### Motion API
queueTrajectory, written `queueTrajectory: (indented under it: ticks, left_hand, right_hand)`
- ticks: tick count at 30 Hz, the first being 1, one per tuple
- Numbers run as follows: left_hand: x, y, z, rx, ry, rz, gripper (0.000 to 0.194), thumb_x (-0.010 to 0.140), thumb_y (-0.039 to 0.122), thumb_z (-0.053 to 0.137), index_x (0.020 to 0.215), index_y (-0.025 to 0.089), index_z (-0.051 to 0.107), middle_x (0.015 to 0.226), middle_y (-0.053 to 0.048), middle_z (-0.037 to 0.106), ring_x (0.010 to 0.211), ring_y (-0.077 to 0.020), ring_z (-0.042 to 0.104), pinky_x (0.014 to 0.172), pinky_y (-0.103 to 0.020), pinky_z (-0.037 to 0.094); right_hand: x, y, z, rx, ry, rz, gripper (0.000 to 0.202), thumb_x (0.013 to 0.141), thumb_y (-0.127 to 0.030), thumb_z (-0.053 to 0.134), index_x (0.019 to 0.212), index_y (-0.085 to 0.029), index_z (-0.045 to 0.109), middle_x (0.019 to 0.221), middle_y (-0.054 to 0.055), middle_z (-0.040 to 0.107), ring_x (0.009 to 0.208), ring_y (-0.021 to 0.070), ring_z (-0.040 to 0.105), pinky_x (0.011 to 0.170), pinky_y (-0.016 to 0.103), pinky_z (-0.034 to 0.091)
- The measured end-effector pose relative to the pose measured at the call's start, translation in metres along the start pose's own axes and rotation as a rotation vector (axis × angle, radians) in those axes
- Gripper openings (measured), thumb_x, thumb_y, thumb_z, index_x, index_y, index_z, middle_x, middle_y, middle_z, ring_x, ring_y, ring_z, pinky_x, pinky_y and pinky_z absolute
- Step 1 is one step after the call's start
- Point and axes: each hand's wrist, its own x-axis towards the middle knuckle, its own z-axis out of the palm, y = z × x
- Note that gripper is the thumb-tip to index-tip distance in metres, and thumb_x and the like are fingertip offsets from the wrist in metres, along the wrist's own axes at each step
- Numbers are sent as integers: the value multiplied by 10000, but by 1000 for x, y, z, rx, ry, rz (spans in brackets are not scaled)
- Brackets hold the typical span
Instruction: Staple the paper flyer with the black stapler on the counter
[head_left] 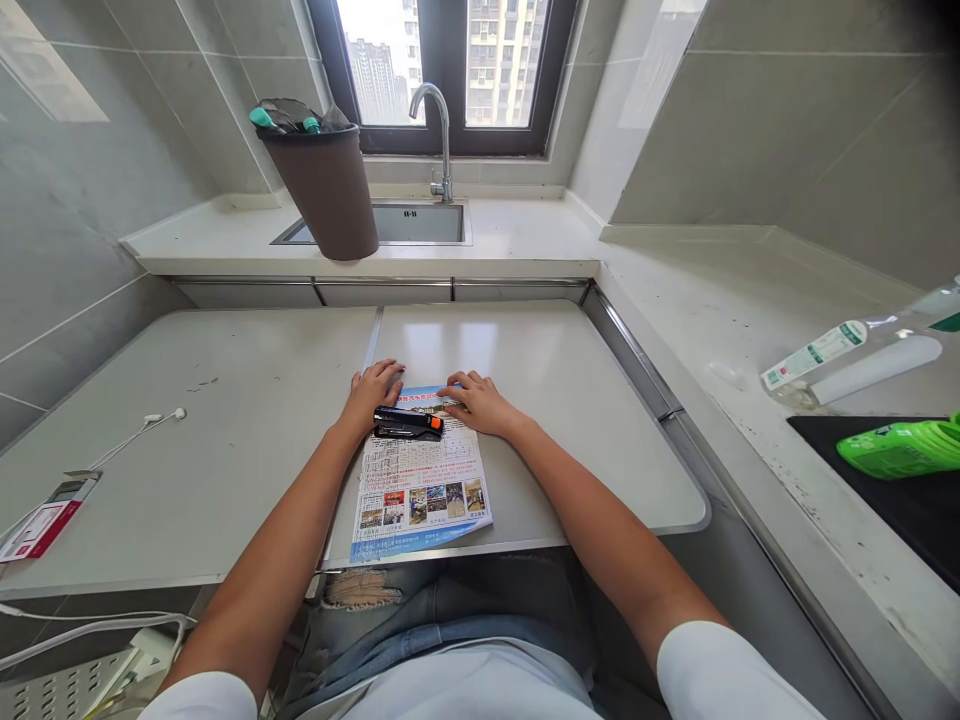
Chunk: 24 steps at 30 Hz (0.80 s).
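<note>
A printed flyer, with a row of small photos and a blue lower band, lies on the white folding table in front of me. Across its upper half rests a black stapler with an orange part at its right end. My left hand lies at the flyer's upper left corner, fingers extended and apart, close to the stapler's left end. On the upper right edge of the paper sits my right hand, its fingers spread and slightly bent. Neither hand grips the stapler.
White earphones and a red-and-white box lie on the table's left. Beyond it, a brown bin stands by the sink and faucet. The right counter holds a clear bottle and a green bottle.
</note>
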Motion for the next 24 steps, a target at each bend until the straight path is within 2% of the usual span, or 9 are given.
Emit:
queueTrajectory:
  ticks: [3, 5, 7, 9, 14, 17, 19, 24]
  left_hand:
    - [1, 2, -3, -8, 61, -24, 368, 1014, 293, 510, 1351, 272, 656, 1454, -114, 604, 1357, -322, 555, 1174, -529, 401]
    - [1, 2, -5, -10, 95, -40, 322, 1011, 278, 507, 1279, 255, 683, 1362, -120, 628, 1297, -320, 579, 1123, -507, 446]
    - [1, 1, -6, 2, 112, -47, 272, 1002, 269, 519, 1196, 245, 708, 1285, -123, 641, 1249, -323, 588, 1080, -503, 472]
    - [1, -1, -5, 23, 103, -50, 235, 984, 266, 549, 1143, 241, 720, 1236, -124, 646, 1214, -332, 591, 1052, -510, 483]
    - [0, -5, -1, 47, 65, -56, 222, 973, 260, 566, 1131, 246, 721, 1195, -123, 650, 1181, -341, 595, 1039, -524, 481]
    - [0, -5, 0, 54, 59, -58, 217, 976, 268, 569, 1132, 246, 719, 1193, -126, 647, 1177, -346, 595, 1036, -532, 478]
    - [1, -5, 0, 60, 55, -57, 212, 986, 288, 567, 1129, 246, 717, 1199, -127, 647, 1177, -348, 592, 1040, -539, 472]
    - [-1, -4, 0, 80, 44, -61, 210, 993, 301, 568, 1145, 255, 705, 1234, -125, 641, 1189, -343, 581, 1047, -526, 461]
  right_hand:
    - [2, 4, -1, 45, 52, 11, 333, 1061, -366, 568, 1355, -254, 676, 1350, 109, 623, 1230, 258, 540, 1023, 380, 417]
    - [4, 11, -2, 78, 130, 94, 268, 1064, -342, 538, 1200, -210, 727, 1223, 101, 665, 1128, 233, 587, 969, 341, 445]
    - [3, 24, -6, 74, 185, 231, 257, 1052, -309, 518, 1026, -190, 745, 1076, 88, 685, 995, 215, 613, 882, 314, 464]
    - [-1, 43, -13, 39, 210, 369, 243, 1018, -277, 535, 935, -187, 745, 997, 82, 694, 911, 208, 618, 820, 301, 463]
    - [-25, 98, -37, -100, 318, 727, 216, 949, -217, 559, 930, -174, 770, 1014, 119, 741, 926, 230, 644, 816, 303, 444]
    - [-37, 118, -44, -179, 410, 963, 263, 944, -202, 511, 962, -152, 769, 1011, 165, 746, 941, 265, 639, 817, 334, 439]
    - [-40, 123, -42, -196, 424, 988, 270, 942, -218, 501, 962, -162, 764, 1032, 174, 737, 986, 286, 626, 844, 356, 439]
    - [-37, 119, -33, -225, 390, 913, 277, 950, -246, 472, 924, -184, 740, 1085, 174, 700, 1110, 317, 577, 921, 413, 422]
